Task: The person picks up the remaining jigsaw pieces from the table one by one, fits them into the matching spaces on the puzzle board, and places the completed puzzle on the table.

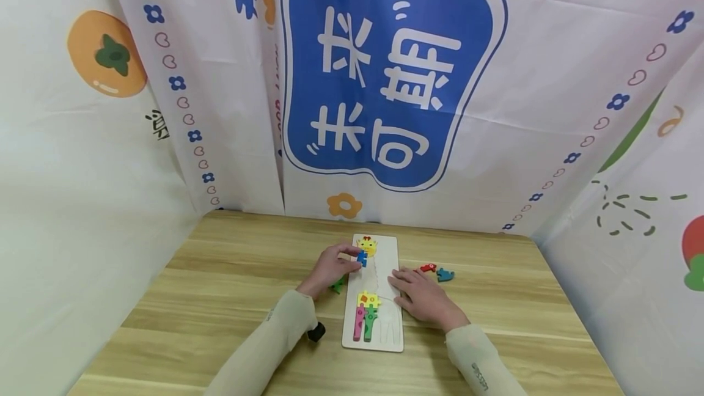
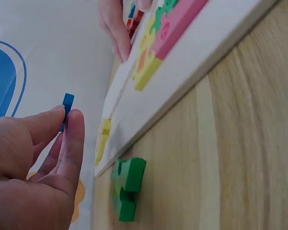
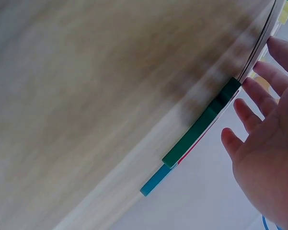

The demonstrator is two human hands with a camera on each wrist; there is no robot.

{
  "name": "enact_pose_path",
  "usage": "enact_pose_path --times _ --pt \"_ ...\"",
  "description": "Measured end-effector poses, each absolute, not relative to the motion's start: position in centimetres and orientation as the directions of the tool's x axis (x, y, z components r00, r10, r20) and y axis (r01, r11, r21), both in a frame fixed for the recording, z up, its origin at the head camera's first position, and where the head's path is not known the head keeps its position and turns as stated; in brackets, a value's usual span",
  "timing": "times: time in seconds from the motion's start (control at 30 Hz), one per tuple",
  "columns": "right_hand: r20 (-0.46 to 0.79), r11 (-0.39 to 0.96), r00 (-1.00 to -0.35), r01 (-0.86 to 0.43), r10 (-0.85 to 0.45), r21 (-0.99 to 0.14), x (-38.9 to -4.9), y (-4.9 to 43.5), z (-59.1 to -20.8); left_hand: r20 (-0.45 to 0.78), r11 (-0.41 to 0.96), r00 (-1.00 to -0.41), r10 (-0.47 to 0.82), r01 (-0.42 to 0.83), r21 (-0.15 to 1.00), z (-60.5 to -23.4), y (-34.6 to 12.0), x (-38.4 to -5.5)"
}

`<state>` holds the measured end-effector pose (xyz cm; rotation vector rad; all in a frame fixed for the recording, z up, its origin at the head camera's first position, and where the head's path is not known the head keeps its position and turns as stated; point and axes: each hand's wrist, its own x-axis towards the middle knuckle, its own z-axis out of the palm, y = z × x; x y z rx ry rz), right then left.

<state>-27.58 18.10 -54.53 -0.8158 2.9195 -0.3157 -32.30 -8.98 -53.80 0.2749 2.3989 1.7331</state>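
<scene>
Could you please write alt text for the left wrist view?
A left hand pinches a small blue puzzle piece in its fingers, clear of the white board. Beside the board, a loose green piece lies on the wooden table; more colourful pieces sit on the board, near the right hand.

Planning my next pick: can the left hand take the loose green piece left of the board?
Probably not yet: the left hand pinches a blue piece, though the green piece lies close.
</scene>
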Motion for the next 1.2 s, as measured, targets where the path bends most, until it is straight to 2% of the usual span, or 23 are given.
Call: enact_pose_path --times 0.6,0.83,1.2 --pt "-0.035 0.833 -0.851 -0.504 -0.524 -0.227 -27.6 18.0 -54.3 -0.015 0.443 -0.97 0.243 0.097 0.891 -54.2 -7.6 -33.4" --pt "-0.03 0.829 -0.844 -0.519 -0.536 -0.21 -27.7 18.1 -54.3 0.038 0.543 -0.973 0.228 0.16 0.824 -53.9 -6.5 -34.2" --pt "-0.026 0.823 -0.841 -0.522 -0.541 -0.222 -27.6 18.0 -54.2 0.049 0.688 -0.974 0.219 0.19 0.701 -54.1 -5.6 -34.4"
